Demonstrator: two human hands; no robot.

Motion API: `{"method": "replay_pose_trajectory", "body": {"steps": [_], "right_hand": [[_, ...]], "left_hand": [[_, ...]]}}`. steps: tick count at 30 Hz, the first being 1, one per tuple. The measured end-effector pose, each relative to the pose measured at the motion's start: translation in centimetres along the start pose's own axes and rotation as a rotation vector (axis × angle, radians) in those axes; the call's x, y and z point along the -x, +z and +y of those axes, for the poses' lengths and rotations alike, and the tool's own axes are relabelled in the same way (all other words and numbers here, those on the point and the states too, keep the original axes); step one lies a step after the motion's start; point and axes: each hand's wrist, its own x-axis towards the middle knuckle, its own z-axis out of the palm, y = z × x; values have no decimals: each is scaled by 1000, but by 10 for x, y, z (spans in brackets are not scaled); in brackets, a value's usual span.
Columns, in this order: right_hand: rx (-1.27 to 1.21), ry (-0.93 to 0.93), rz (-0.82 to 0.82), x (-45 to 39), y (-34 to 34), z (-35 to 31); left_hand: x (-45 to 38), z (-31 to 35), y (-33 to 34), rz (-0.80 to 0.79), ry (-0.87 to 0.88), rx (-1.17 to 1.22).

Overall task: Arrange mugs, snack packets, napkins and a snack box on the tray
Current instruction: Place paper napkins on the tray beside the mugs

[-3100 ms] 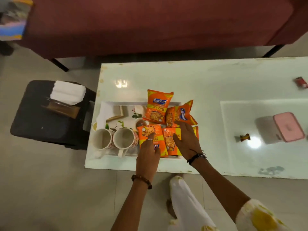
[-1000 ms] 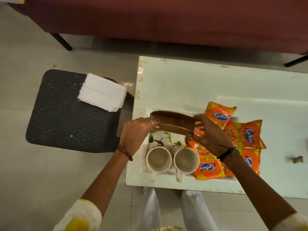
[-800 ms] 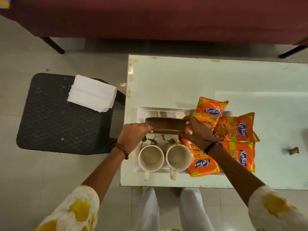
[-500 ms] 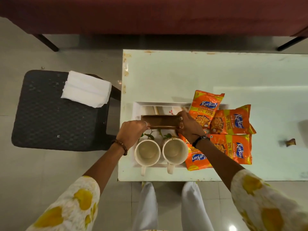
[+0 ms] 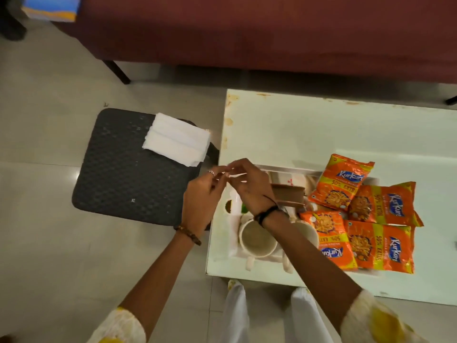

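A white tray [image 5: 291, 168] sits at the left end of the table. On it stand two cream mugs, one [image 5: 257, 241] at the front left and one [image 5: 307, 233] partly hidden by my right forearm. A brown wooden box [image 5: 288, 195] stands behind the mugs. Several orange snack packets [image 5: 380, 246] cover the tray's right side. A stack of white napkins [image 5: 176, 142] lies on the black stool [image 5: 123, 177]. My left hand [image 5: 200, 196] and my right hand [image 5: 249, 184] meet fingertip to fingertip over the tray's left edge, and neither holds anything.
The white glass table [image 5: 321, 125] stands in front of a maroon sofa [image 5: 247, 33]. The stool sits close to the table's left edge. My legs in white trousers [image 5: 237, 315] are at the table's near edge.
Both hands have let go of the brown box, which now rests on the tray behind the mugs. The hands moved left towards the tray's left edge.
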Motion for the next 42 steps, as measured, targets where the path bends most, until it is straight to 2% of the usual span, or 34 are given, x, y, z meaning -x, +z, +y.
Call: {"method": "replay_pose_trajectory", "body": {"steps": [5,8,10,12,17,19,23,25,26,28,31,34,36,39,42], "right_hand": [[-60,144,72,-61,59,-13],[-119,294,147,-98,75,-13],[-215,404,140,-114,79,-10],[-292,497,102,-125,88,-9],[-346,534,118,-134,109,-9],[-323,514,117,-130,109,-11],[-299,351,131,-110,82,-20],[-452,307,64,-93,56,-25],[-558,300,13,-84,42,-27],[-723,305,-84,-65,9,-26],[-848,317,-186,-45,-38,-11],[-827,357,-135,-33,-77,12],[-735,366,-102,-29,-98,26],[-587,346,-83,-27,-125,47],[-475,323,-85,-26,-141,60]], "left_hand": [[-33,-36,-38,101,-66,-98],[-60,-62,-50,15,-87,-267],[-74,-77,-52,-61,-115,-369],[-85,-93,-53,-122,-176,-368],[-86,-110,-47,-137,-258,-164],[-84,-108,-48,-86,-280,10],[-77,-95,-55,200,-439,349],[-74,-86,-55,334,-569,505],[-72,-79,-55,335,-645,570],[-71,-58,-47,169,-751,765],[-68,-28,-29,-224,-786,1203],[-62,-10,-7,-517,-869,1332],[-61,-1,5,-585,-852,1282],[-66,14,23,-549,-754,1165],[-71,24,33,-519,-675,951]]}}
